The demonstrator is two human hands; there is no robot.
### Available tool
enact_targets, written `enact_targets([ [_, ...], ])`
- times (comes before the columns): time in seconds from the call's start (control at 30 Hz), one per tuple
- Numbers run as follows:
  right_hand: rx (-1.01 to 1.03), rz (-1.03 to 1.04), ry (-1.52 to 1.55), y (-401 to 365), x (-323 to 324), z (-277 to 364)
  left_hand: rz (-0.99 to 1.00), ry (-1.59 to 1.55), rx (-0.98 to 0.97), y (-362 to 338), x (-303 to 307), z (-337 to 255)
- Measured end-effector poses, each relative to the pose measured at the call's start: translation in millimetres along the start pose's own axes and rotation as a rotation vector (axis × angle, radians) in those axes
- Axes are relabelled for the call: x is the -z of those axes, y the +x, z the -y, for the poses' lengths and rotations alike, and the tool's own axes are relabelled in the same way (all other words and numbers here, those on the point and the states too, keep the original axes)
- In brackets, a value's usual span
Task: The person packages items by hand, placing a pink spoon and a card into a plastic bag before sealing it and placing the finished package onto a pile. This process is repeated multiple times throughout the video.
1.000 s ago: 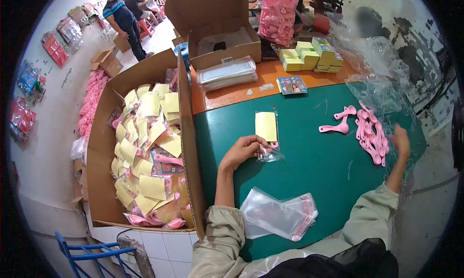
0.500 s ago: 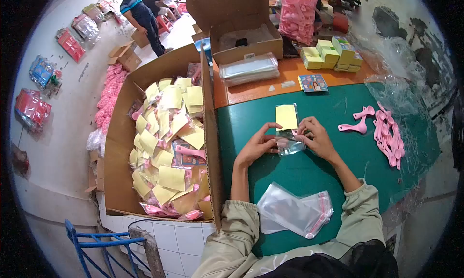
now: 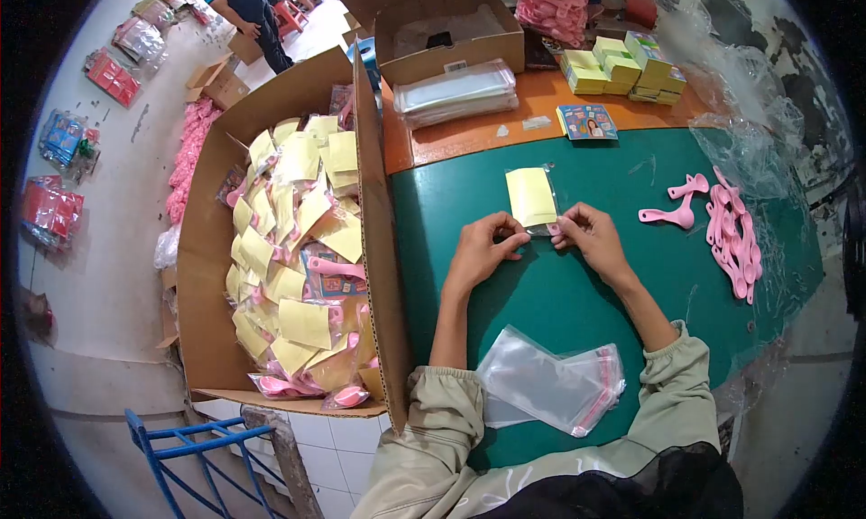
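A clear plastic bag with a yellow card (image 3: 532,197) inside lies on the green table top in front of me. My left hand (image 3: 487,248) pinches the bag's near left corner between thumb and fingers. With closed fingertips, my right hand (image 3: 591,238) grips the near right corner. A bit of pink plastic (image 3: 554,230) shows at the bag's near edge, beside the right fingertips; the rest of it is hidden. Closer to me lies a loose stack of clear plastic bags (image 3: 550,379) with pinkish sealing strips.
To the left stands a cardboard box (image 3: 383,275) full of bagged yellow cards and pink spoons. Pink measuring spoons (image 3: 735,239) lie at the right. Behind are a printed card stack (image 3: 588,122), yellow-green card piles (image 3: 622,68) and packed plastic sleeves (image 3: 456,93).
The bag's clear flap, which stretched toward me between my hands, is now folded in at the near edge. My hands stay at the bag. The camera view has shifted slightly.
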State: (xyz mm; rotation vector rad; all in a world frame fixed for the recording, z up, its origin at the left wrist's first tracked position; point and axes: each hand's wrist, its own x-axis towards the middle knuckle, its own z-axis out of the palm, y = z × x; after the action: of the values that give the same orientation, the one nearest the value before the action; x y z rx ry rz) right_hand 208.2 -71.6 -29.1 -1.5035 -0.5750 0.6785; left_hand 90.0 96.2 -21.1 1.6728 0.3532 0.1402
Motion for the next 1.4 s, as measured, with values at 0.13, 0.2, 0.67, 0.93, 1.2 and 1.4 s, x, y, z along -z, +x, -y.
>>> enact_targets([
  [0.13, 0.005, -0.073, 0.035, 0.4, -2.8, 1.2, -0.019, 0.084, 0.082, 2.8, -1.0, -2.2],
  [0.2, -0.004, -0.118, 0.038, 0.0, -5.0, 3.8, -0.066, 0.013, 0.02, 2.6, -3.5, 0.0],
  [0.67, 0.042, -0.071, 0.03, 0.2, -5.0, -2.2, -0.085, -0.045, -0.095, 3.2, -5.8, 3.3],
  [0.93, 0.233, -0.086, -0.407, 6.5, 28.9, 32.9, -0.242, 0.201, 0.095, 7.4, 2.2, -8.0],
  [1.2, 0.092, 0.026, -1.313, -14.3, 135.4, 46.2, 0.455, 0.673, -0.344, -30.9, -27.1, -74.1],
  [1.4, 0.168, 0.013, -1.237, -6.1, 135.3, 45.8, 0.605, 1.015, -0.335, -95.3, -105.2, -44.6],
])
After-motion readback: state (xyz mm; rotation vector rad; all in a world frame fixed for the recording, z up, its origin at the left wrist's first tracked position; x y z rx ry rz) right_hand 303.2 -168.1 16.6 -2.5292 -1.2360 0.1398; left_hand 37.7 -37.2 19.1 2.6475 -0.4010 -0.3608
